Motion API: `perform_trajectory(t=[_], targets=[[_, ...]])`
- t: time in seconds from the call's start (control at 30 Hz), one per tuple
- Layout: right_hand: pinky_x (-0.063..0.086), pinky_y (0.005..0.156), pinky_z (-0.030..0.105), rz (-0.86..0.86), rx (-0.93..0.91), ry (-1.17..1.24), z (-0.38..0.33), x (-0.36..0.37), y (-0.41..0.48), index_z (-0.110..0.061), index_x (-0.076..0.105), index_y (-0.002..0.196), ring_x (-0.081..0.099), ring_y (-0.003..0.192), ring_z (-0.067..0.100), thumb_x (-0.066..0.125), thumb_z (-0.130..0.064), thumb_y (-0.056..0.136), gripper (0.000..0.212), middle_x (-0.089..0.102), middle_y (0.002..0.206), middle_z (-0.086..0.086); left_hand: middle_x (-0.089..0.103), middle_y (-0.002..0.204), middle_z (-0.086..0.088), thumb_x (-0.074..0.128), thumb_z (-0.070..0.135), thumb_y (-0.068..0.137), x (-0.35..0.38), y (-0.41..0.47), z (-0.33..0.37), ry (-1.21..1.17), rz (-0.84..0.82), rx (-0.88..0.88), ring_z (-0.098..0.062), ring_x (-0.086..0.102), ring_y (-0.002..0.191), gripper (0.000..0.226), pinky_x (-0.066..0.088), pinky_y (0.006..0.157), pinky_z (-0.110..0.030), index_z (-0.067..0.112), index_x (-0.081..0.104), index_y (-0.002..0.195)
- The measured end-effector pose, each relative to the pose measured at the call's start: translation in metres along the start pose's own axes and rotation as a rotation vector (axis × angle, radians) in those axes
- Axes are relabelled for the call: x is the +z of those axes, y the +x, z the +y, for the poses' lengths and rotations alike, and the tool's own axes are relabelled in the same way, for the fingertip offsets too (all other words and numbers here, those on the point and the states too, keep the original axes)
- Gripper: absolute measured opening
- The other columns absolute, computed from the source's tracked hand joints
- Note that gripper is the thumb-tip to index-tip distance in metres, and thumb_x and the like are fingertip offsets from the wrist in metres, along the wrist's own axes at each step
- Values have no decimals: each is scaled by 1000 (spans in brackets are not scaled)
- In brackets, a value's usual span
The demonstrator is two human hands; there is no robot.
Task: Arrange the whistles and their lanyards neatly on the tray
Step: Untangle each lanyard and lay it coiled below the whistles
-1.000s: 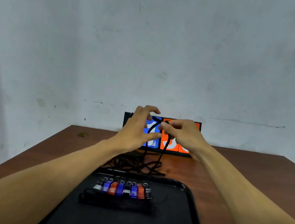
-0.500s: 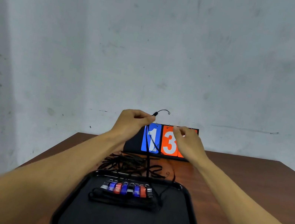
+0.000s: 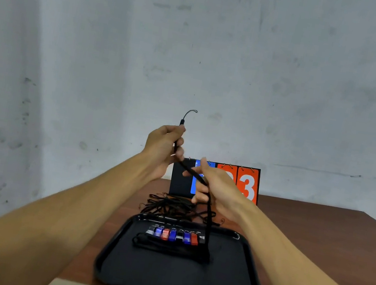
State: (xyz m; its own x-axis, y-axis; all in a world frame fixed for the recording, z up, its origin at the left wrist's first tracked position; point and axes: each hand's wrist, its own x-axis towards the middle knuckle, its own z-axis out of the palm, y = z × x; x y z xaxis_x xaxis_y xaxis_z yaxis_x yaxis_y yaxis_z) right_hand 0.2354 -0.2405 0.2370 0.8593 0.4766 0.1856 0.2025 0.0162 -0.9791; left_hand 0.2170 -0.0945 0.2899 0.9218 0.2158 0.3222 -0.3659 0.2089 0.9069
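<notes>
1. One hand, the left hand [image 3: 162, 149], is up higher than it was a moment ago. Its fingers and thumb pinch the top end of a black lanyard [image 3: 208, 223]. A little loop pokes out above the hand.
2. The messy pile of cords [image 3: 171, 205] lies on the table [image 3: 315, 238], just behind the tray [image 3: 183, 281]. It looks the same as before.
3. The whistles [image 3: 174, 235] sit side by side in a row on the tray. Some black cords lie folded in front of them.
4. The held lanyard runs down to the right end of that row. It hangs straighter now.
5. The right hand [image 3: 217, 188] was open and held nothing. Now its fingers curl round the lanyard, below the left hand.
6. I think the hands are pulling the lanyard straight. Then it can be folded and put down neatly with the others.
7. The score board [image 3: 248, 184] stands behind the hands.
</notes>
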Motion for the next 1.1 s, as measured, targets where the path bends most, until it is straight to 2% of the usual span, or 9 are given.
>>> perform_trajectory(t=[0.1,0.2,0.3,0.43,0.57,0.8,0.93,1.03,1.1], targets=[[43,53,27,47,44,-127,9,-1,-7,-9,60,112,29,41,9,35,-44,100,44,29,49,-6,41,60,-2,59,22,92,-19,-1,-2,375,90,79,-13,28,40,11,25,43,-23,11,58,92],[32,45,23,136,38,-204,13,0,-11,-8,61,107,28,39,7,38,-42,100,42,31,45,-9,50,59,-1,62,28,89,-38,-7,-7,722,65,210,-13,38,46,13,31,48,-23,15,64,88],[24,40,20,179,22,-194,4,8,-12,-10,60,94,24,38,8,39,-49,97,45,30,45,-9,57,63,0,63,32,89,-47,-17,-12,860,-38,264,-3,45,43,14,34,46,-16,19,66,89],[19,41,22,156,23,-233,-10,26,-8,-11,56,82,21,41,9,40,-63,90,55,28,48,-6,62,75,4,66,32,86,-49,-28,-16,912,-128,380,1,54,61,14,39,62,-13,19,70,91],[19,40,22,189,-50,-228,-12,37,-3,-9,56,78,21,39,10,46,-55,92,49,28,46,-5,60,75,5,68,29,85,-50,-37,-19,881,-201,412,1,54,61,14,41,62,-8,17,72,91],[18,42,22,244,-128,-23,-14,30,-10,-12,49,66,21,34,8,52,-42,95,41,27,37,-9,67,78,0,71,25,83,-69,-40,-29,796,-180,261,-13,60,70,11,51,76,-33,18,71,91],[17,40,21,168,-79,-12,-2,20,-15,-11,54,72,21,36,8,55,-39,94,35,28,41,-8,70,90,5,68,29,85,-77,-40,-37,778,-142,213,-3,62,84,18,44,80,-22,14,72,95],[20,38,19,96,-49,-21,8,13,-19,-15,55,74,23,37,8,56,-35,94,28,37,47,-5,72,95,1,64,24,88,-79,-41,-42,419,-181,22,-8,64,95,22,47,87,-22,7,70,100],[19,38,19,86,-38,8,14,6,-20,-15,54,74,22,37,8,56,-33,94,27,38,49,-4,70,82,-7,55,13,92,-76,-46,-45,55,-250,-115,-16,68,86,18,53,88,-30,-1,63,100]])
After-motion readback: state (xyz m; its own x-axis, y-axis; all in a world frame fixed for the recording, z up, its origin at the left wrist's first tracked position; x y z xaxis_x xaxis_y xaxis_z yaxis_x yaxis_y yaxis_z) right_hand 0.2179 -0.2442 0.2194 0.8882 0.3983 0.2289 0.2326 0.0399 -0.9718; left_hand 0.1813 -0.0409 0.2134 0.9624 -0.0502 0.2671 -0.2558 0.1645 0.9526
